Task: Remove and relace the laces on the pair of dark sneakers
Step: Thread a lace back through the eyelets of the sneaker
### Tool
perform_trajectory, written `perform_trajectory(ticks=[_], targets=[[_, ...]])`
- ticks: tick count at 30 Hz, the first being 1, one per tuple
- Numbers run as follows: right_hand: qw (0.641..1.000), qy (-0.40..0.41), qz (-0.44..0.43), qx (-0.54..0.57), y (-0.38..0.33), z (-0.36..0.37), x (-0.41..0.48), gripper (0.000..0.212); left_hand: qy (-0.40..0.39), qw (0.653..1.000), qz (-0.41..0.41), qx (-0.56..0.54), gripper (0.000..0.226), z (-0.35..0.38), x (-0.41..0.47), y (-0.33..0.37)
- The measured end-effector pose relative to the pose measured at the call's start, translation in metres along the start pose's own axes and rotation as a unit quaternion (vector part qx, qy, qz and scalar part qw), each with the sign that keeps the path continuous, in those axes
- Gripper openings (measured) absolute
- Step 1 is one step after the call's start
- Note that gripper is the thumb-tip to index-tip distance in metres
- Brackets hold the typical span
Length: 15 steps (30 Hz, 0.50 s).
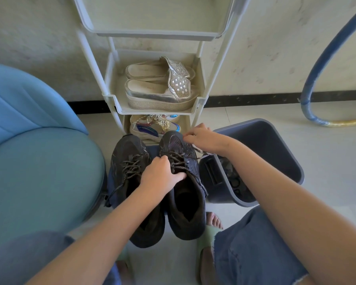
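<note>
Pair of dark, scuffed sneakers side by side, toes pointing away: the left sneaker has its speckled grey left lace threaded and loose, while on the right sneaker the right lace trails off rightward.

A pale tiled floor carries everything. Against the wall stands a white rack. Its middle shelf holds a pair of silver platform sandals side by side, and its lowest shelf holds a colourful trainer. Just right of the rack stands a grey bin, tilted. A blue hose curves down to the floor at far right, and a blue sofa fills the left. The dark sneakers rest on a low dark blue support; what it is cannot be told. A foot in a green slipper stands beside them.
</note>
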State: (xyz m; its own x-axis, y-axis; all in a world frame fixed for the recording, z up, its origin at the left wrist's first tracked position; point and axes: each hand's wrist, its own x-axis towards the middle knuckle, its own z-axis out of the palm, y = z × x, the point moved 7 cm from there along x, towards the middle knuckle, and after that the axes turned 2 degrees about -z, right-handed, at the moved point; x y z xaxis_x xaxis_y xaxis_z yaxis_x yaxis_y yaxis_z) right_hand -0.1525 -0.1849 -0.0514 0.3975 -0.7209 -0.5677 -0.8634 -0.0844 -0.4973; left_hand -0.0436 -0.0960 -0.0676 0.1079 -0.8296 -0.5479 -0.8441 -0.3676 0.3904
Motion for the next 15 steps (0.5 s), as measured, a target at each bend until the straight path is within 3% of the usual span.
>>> perform_trajectory(ticks=[4,6,9,11,13,15], targets=[[0.99,0.092,-0.06,0.093,-0.014,-0.011,0.002,0.024,-0.007,0.999,-0.006,-0.036,0.038,-0.011,0.007,-0.004],[0.974,0.126,-0.085,0.171,-0.021,-0.018,-0.001,0.024,-0.026,0.999,-0.001,-0.041,0.057,-0.01,0.009,-0.004],[0.989,0.085,-0.074,0.096,-0.024,-0.008,-0.001,0.031,-0.041,0.999,0.002,-0.017,0.066,-0.001,0.006,-0.001],[0.994,0.063,-0.076,0.05,-0.023,0.002,0.002,0.032,0.009,1.0,0.006,0.026,0.064,0.0,0.005,-0.001],[0.995,0.032,-0.084,0.05,-0.024,0.008,0.005,0.015,0.06,0.998,0.01,0.031,0.055,-0.003,0.003,-0.001],[0.996,0.02,-0.053,0.072,-0.022,0.006,0.002,0.021,0.087,0.996,0.016,0.018,0.044,-0.003,-0.001,-0.001]])
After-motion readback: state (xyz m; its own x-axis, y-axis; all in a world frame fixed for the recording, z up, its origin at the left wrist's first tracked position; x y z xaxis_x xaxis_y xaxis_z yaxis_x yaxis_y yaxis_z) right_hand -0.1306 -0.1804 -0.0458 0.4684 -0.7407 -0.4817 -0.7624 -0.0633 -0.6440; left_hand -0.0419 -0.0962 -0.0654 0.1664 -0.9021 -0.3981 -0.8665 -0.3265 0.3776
